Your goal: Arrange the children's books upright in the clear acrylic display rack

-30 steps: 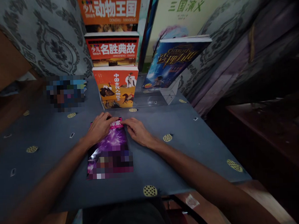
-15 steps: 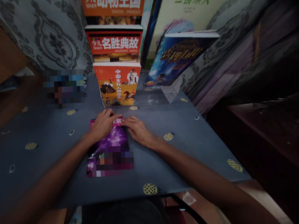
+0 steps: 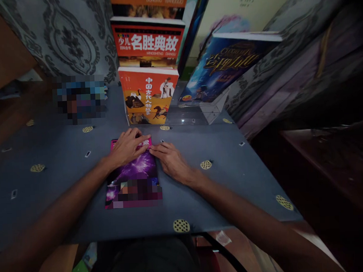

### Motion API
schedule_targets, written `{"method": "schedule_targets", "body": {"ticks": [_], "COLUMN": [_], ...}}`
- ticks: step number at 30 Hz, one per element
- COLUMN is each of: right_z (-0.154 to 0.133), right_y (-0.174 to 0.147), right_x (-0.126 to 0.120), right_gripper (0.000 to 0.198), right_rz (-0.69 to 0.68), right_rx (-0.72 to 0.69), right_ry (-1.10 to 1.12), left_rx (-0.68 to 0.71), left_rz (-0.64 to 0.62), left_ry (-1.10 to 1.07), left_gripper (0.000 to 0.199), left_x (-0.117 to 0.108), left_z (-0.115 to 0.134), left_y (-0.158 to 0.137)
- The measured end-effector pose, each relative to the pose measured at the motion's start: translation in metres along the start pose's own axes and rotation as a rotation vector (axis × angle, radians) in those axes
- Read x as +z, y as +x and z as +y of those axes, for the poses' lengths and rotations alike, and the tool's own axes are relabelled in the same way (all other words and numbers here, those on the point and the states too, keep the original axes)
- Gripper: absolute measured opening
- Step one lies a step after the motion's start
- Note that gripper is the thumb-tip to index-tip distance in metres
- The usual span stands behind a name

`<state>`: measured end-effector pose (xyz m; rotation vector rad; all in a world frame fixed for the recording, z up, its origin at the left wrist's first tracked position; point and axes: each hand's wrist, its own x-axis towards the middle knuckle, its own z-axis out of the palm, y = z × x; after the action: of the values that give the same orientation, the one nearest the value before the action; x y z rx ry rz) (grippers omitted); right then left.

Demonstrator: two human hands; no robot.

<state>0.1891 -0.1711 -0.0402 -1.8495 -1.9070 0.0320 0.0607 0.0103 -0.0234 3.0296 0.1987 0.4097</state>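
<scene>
A purple book with a pink title band lies flat on the table in front of me. Part of its lower cover is pixelated. Across its top end rests my left hand, palm down with fingers stretched out, covering part of the title. At the book's upper right edge, my right hand has its fingertips close together, pinched on the edge; its thumb is mostly hidden. The fingertips of both hands nearly meet there.
The table has a grey-blue pineapple-print cover. Behind the hands stand an orange book, a red book and a tilted blue book in a clear stand. A pixelated item lies at back left.
The view has shifted slightly, so the standing books sit higher and further right. Both hands stay at the purple book's top end, with the left fingers a little further across the title band.
</scene>
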Motion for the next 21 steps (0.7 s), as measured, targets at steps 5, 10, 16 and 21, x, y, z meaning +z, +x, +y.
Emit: {"method": "schedule_targets", "body": {"ticks": [5,10,16,21], "right_z": [0.0,-0.008,-0.011,-0.011], "right_y": [-0.006,-0.02,-0.026,-0.025], "right_x": [0.002,-0.003,-0.005,-0.004], "right_gripper": [0.042,0.041,0.044,0.045], "right_rz": [0.058,0.066,0.057,0.071], "right_rx": [-0.039,-0.101,-0.122,-0.125], "right_ry": [-0.008,0.006,0.037,0.048], "left_rx": [-0.062,-0.078,-0.068,0.042], "left_rz": [-0.02,-0.014,0.015,0.055], "left_ry": [0.001,-0.008,-0.007,0.117], "left_gripper": [0.043,0.043,0.042,0.032], "left_x": [-0.003,-0.001,0.0,-0.006], "left_z": [0.008,0.01,0.013,0.022], "left_y": [-0.002,-0.004,-0.006,-0.009]}}
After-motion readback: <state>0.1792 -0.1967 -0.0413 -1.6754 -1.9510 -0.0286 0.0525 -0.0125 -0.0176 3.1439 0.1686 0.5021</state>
